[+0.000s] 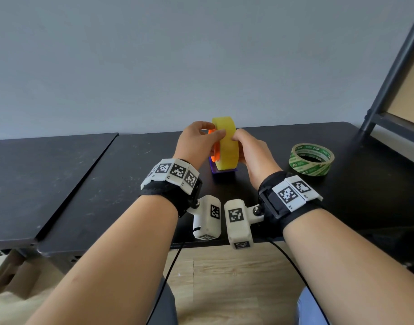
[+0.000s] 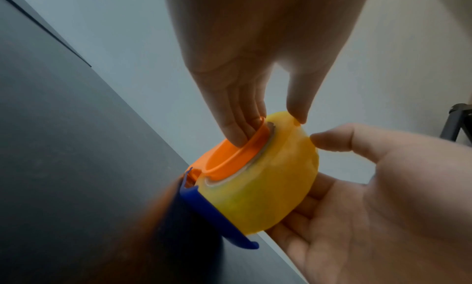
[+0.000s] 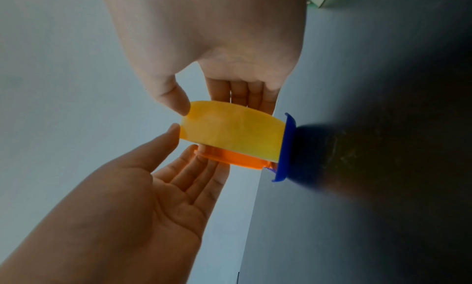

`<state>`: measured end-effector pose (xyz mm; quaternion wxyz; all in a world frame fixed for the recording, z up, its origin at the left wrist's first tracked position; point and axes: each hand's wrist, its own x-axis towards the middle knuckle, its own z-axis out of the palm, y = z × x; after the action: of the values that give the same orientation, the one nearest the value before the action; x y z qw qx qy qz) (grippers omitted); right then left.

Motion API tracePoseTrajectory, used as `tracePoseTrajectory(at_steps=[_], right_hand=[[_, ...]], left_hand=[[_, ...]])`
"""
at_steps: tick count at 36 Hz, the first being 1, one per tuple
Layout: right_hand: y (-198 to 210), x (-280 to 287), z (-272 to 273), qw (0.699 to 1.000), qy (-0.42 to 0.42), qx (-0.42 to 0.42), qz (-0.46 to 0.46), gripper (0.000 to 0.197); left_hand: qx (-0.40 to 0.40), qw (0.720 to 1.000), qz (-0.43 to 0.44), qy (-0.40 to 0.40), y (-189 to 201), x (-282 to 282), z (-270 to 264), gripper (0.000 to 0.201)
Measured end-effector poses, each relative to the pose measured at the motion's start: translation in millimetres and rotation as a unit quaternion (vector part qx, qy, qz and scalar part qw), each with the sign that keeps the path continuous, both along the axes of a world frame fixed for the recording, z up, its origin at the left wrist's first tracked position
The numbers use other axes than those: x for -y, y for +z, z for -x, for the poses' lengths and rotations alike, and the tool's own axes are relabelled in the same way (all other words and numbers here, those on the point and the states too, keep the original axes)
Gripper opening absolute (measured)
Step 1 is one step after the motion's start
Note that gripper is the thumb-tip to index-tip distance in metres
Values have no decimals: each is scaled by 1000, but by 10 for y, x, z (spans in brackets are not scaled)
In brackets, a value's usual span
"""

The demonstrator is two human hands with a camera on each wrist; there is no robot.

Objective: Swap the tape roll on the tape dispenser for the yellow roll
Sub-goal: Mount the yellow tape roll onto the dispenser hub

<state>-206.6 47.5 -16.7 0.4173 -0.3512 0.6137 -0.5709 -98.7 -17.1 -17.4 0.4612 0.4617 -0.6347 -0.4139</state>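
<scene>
The yellow roll (image 1: 226,146) stands on edge on the orange hub (image 1: 214,150) of the tape dispenser, whose blue base (image 1: 221,171) rests on the black table (image 1: 131,184). My left hand (image 1: 216,133) pinches the dispenser from the left, fingers against the orange hub (image 2: 230,157) and thumb on the roll's rim (image 2: 281,177). My right hand (image 1: 236,147) grips the yellow roll (image 3: 230,129) from the right, thumb on its outer face and fingers behind its side. The roll's far side and the dispenser's cutter are hidden.
A green printed tape roll (image 1: 311,159) lies flat on the table to the right of my hands. A dark metal shelf frame (image 1: 393,73) rises at the far right. A second black tabletop (image 1: 37,184) adjoins on the left. A grey wall stands behind.
</scene>
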Motion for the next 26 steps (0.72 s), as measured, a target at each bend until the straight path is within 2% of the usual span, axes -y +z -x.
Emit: tracePoseTrajectory(at_steps=[3, 6, 14, 18, 22, 24, 26], right_hand=[[-9, 29, 19, 1000, -4, -3, 2, 62], [-16, 44, 30, 1000, 1, -9, -1, 61], [-2, 13, 36, 1000, 9, -23, -14, 31], [-6, 11, 40, 999, 12, -28, -12, 32], [7, -21, 17, 999, 13, -30, -16, 24], [3, -22, 14, 999, 13, -30, -17, 30], [-2, -19, 16, 999, 13, -35, -17, 22]], left_hand=[[5, 1000, 5, 7, 2, -4, 10, 38], [9, 1000, 8, 11, 4, -2, 16, 37], [16, 999, 18, 20, 13, 11, 20, 36], [17, 999, 22, 23, 5, 1, 28, 35], [4, 1000, 19, 17, -9, -14, 11, 36], [-7, 1000, 13, 11, -20, -17, -6, 37], [-14, 1000, 2, 5, -29, -17, -19, 38]])
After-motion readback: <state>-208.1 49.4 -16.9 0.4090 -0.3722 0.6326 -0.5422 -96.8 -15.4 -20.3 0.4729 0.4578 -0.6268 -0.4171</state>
